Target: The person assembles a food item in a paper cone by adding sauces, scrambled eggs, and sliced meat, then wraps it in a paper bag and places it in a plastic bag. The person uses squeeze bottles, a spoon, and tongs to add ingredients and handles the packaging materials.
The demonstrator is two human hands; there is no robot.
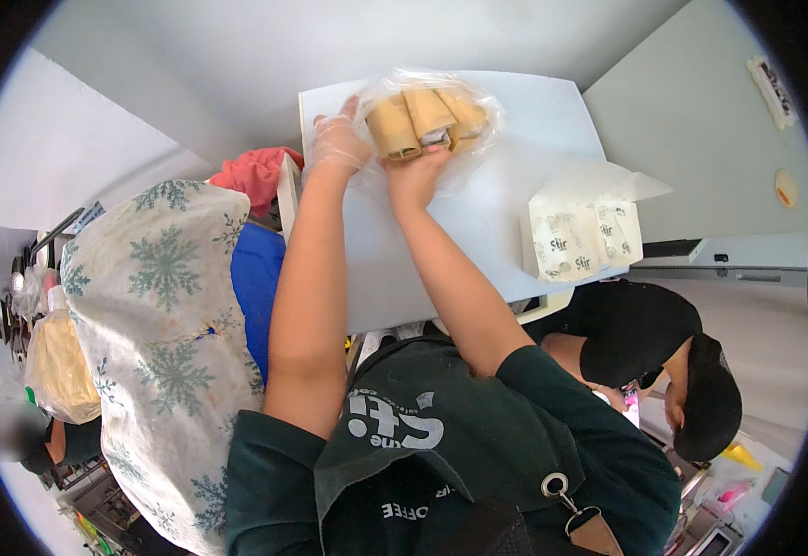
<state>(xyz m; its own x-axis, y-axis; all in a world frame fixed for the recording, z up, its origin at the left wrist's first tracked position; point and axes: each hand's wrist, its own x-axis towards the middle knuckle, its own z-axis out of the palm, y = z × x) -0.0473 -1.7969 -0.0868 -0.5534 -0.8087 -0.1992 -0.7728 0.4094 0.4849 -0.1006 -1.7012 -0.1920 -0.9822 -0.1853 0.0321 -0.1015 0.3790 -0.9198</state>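
On the pale tabletop (376, 259) at the far side, a clear plastic bag (483, 148) surrounds several tan rolls (429, 116) that look like rolled paper or wraps. My right hand (418, 176) grips the near ends of the rolls, its fingertips showing at the middle one. At the bag's left side is my left hand (337, 144), covered by thin clear plastic. Its fingers point away from me and seem to hold the bag's edge; the plastic partly blurs them.
An open white printed paper box (580, 236) stands at the table's right edge. A snowflake-patterned cloth (163, 343) covers something to the left, near a red cloth (255, 176) and a blue piece (257, 287). Another person in black (636, 324) bends down at the right; a second is at far left.
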